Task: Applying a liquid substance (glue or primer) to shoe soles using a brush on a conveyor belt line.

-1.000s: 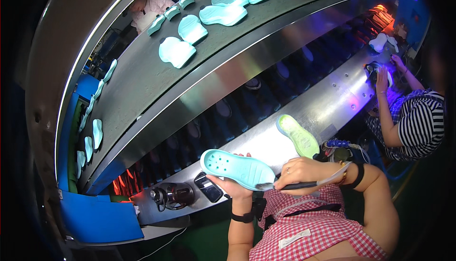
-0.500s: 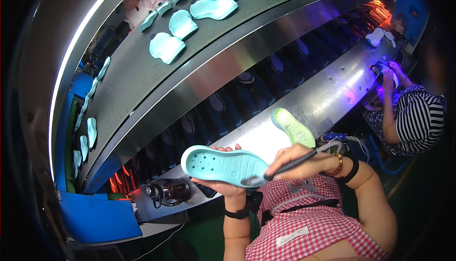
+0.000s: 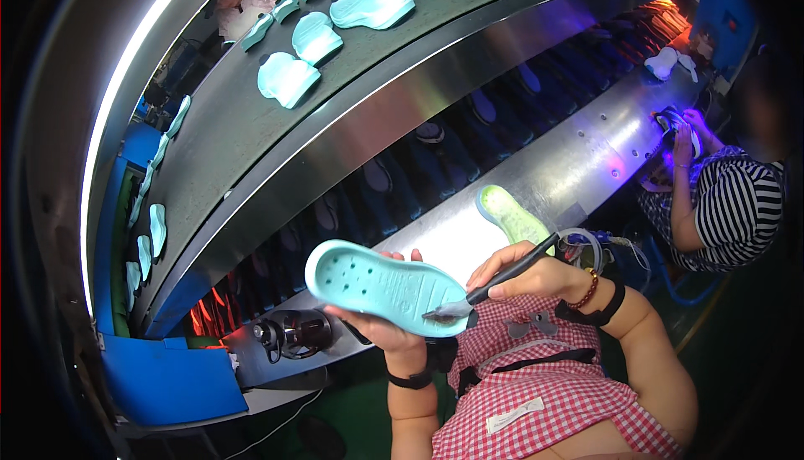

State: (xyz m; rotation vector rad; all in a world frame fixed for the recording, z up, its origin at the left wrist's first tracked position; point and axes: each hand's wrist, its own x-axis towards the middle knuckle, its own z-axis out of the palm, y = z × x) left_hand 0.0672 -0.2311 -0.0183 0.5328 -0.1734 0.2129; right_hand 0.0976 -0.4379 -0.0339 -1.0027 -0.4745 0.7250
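My left hand (image 3: pixel 378 328) holds a turquoise shoe sole (image 3: pixel 360 282) from beneath, its hollow side up. Small round holes dot the wide end, and raised lines cross the narrower end. In my right hand (image 3: pixel 540 277) is a brush with a black handle (image 3: pixel 512 271), gripped between thumb and fingers. Its bristles touch the inside of the sole at the narrower end, near my body. Beyond my right hand, a lime-green sole (image 3: pixel 517 219) with a bluish edge lies on the metal ledge (image 3: pixel 544 177).
A dark conveyor belt (image 3: pixel 234 125) carrying several turquoise soles (image 3: pixel 288 80) curves across the far side. Below it, more shoe parts pass through a dark channel (image 3: pixel 402 167). A dark bottle (image 3: pixel 303 333) lies at left on the ledge. A co-worker in a striped top (image 3: pixel 737 209) handles a shoe at right.
The sole in my left hand has shifted slightly left and away from me. My right hand has turned the brush, so its handle now slopes more steeply; the bristles remain at the narrower end.
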